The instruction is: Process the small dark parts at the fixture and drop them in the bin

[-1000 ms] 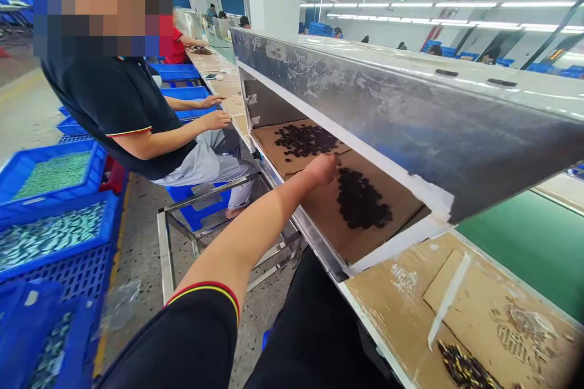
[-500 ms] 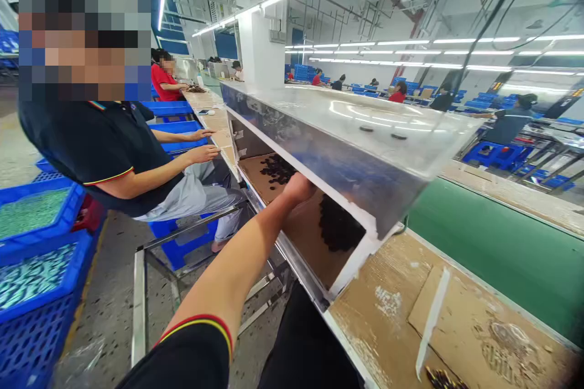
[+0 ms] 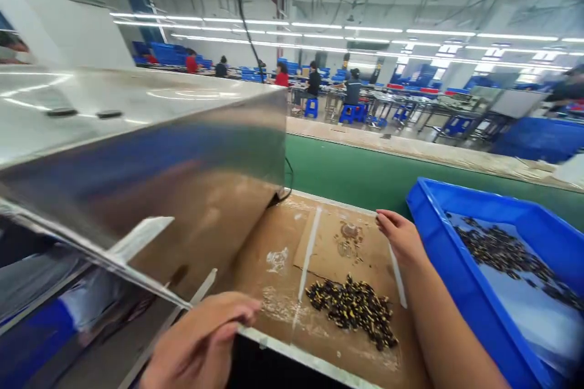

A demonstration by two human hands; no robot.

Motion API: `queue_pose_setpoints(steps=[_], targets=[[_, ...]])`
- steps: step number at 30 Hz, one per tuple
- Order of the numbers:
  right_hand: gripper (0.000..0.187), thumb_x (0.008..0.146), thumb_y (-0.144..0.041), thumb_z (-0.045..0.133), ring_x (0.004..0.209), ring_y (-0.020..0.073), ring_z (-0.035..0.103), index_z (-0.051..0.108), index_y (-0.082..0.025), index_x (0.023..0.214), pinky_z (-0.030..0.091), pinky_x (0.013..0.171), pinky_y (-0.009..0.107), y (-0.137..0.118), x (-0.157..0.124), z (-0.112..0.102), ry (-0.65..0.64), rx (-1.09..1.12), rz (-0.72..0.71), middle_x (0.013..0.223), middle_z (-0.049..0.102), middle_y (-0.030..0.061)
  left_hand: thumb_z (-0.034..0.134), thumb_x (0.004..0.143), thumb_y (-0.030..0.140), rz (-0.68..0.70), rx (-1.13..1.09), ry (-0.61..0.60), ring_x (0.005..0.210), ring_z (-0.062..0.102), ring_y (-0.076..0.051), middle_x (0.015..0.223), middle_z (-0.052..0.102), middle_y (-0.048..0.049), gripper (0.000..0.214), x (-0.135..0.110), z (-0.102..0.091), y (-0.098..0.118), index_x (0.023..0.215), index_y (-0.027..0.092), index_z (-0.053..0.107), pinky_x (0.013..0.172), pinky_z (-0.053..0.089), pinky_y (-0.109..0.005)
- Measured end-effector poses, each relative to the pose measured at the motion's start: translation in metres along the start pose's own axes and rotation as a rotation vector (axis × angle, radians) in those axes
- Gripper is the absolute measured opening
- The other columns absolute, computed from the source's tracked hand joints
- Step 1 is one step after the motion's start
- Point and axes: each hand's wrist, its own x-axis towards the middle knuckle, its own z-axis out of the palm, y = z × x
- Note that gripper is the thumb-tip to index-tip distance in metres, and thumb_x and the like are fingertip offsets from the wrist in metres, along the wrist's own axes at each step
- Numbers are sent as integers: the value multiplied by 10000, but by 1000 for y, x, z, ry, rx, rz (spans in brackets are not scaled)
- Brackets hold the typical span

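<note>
A loose heap of small dark pieces with yellow bits point(image 3: 351, 310) lies on the brown worktop point(image 3: 255, 261) between my two hands. My left hand point(image 3: 201, 334) is at the front edge of the worktop, its fingers curled and the thumb close to them. Whatever it may hold is hidden. Beyond the heap, my right hand point(image 3: 401, 237) is over the far right of a taped cardboard sheet point(image 3: 328, 249). Its fingertips are pressed together, and I cannot make out anything between them.
On the left stands a large box-like cover point(image 3: 205, 152) with a shiny side. A blue bin point(image 3: 433, 219) holding similar dark pieces is to the right. Behind the worktop runs a green surface point(image 3: 347, 164). Several people sit at far tables.
The view has swung right. My left hand has come out from under the cover, where dark pieces lay, to the worktop's front edge. My right hand has come into view.
</note>
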Motion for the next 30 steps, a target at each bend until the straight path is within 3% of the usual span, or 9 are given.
queue_pose_setpoints(steps=[3, 5, 8, 11, 14, 21, 30], targets=[[524, 804, -630, 715, 854, 262, 724, 776, -163, 1032, 607, 804, 428, 20, 8, 15, 22, -80, -58, 963, 788, 129, 672, 940, 197, -101, -39, -213, 689, 737, -176, 821, 787, -25, 165, 2, 53, -24, 1005, 283, 796, 645, 593, -259], [447, 852, -571, 678, 898, 270, 722, 787, -175, 1030, 589, 852, 440, 28, 3, 24, 17, -127, -118, 1014, 790, 127, 724, 915, 284, -284, -101, -295, 683, 740, -191, 805, 789, -52, 98, 14, 89, -45, 909, 251, 816, 645, 592, -267], [336, 905, -474, 648, 860, 246, 714, 794, -215, 1062, 574, 837, 413, 31, -8, 32, -12, -195, -205, 1032, 792, 96, 788, 850, 432, -600, -267, -288, 746, 753, -227, 871, 794, -119, 252, 29, 134, -75, 876, 183, 811, 691, 619, -302], [266, 935, -410, 637, 824, 227, 697, 789, -235, 1066, 564, 824, 391, 29, -13, 35, -41, -253, -274, 1033, 790, 75, 834, 782, 514, -782, -414, -216, 821, 757, -246, 878, 786, -150, 396, 30, 159, -96, 872, 132, 782, 758, 642, -334], [220, 957, -372, 621, 858, 225, 697, 785, -243, 1028, 564, 821, 377, 27, -14, 37, -84, -286, -322, 1049, 787, 62, 838, 777, 531, -855, -453, -159, 873, 760, -250, 903, 783, -157, 443, 23, 163, -105, 907, 116, 756, 785, 641, -339], [200, 980, -321, 596, 918, 233, 700, 772, -252, 1047, 570, 837, 382, 25, -15, 40, -106, -327, -358, 1078, 780, 57, 914, 689, 490, -1054, -609, 25, 804, 753, -202, 869, 776, -130, 467, 22, 150, -104, 870, 113, 707, 740, 607, -279], [193, 981, -298, 599, 888, 230, 696, 768, -241, 1054, 564, 843, 380, 27, -14, 39, -106, -368, -389, 1048, 776, 62, 909, 701, 467, -1062, -621, 15, 818, 758, -208, 877, 779, -122, 442, 22, 151, -103, 864, 120, 690, 719, 594, -266]])
